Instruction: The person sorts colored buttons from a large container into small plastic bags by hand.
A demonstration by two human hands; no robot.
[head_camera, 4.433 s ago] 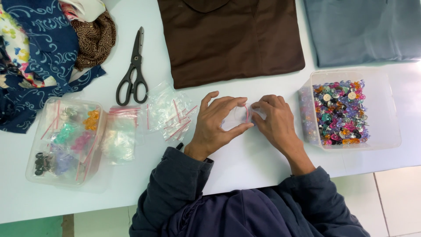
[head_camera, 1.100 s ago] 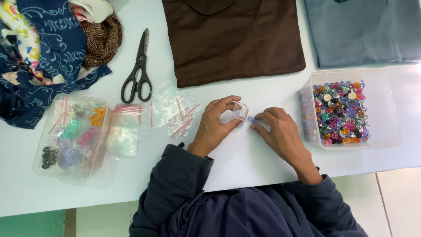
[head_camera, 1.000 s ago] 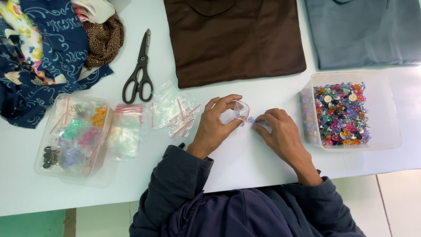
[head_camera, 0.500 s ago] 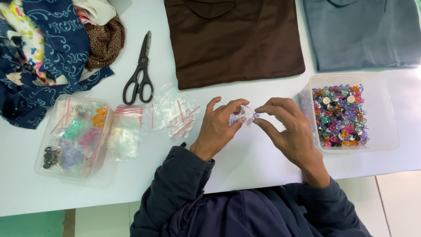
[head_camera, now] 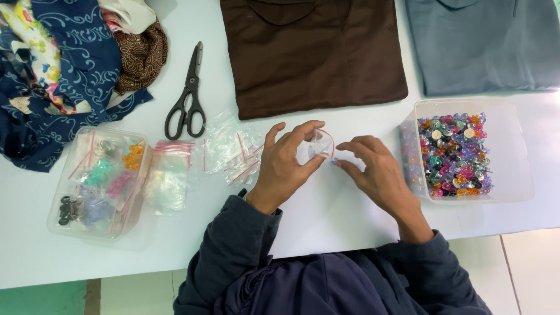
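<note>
My left hand (head_camera: 286, 163) holds a small clear zip bag (head_camera: 320, 146) with a red seal strip, pinched open between thumb and fingers just above the white table (head_camera: 326, 216). My right hand (head_camera: 376, 175) is right beside the bag's mouth, its thumb and forefinger pinched on a tiny bluish piece (head_camera: 334, 161). The two hands are almost touching at the middle of the table.
A clear tub of several colourful gems (head_camera: 458, 153) stands right of my right hand. Loose empty zip bags (head_camera: 233, 149) lie left of my left hand, then filled bags (head_camera: 166, 178) and a tub of sorted bags (head_camera: 99, 181). Scissors (head_camera: 188, 96), folded brown (head_camera: 309, 52) and grey-blue garments (head_camera: 484, 44), patterned fabrics (head_camera: 64, 70) lie behind.
Earlier both hands rested flat on the table over the bag. They have since lifted it, the left hand opened the bag's mouth, and the right hand brought its pinched fingertips to it.
</note>
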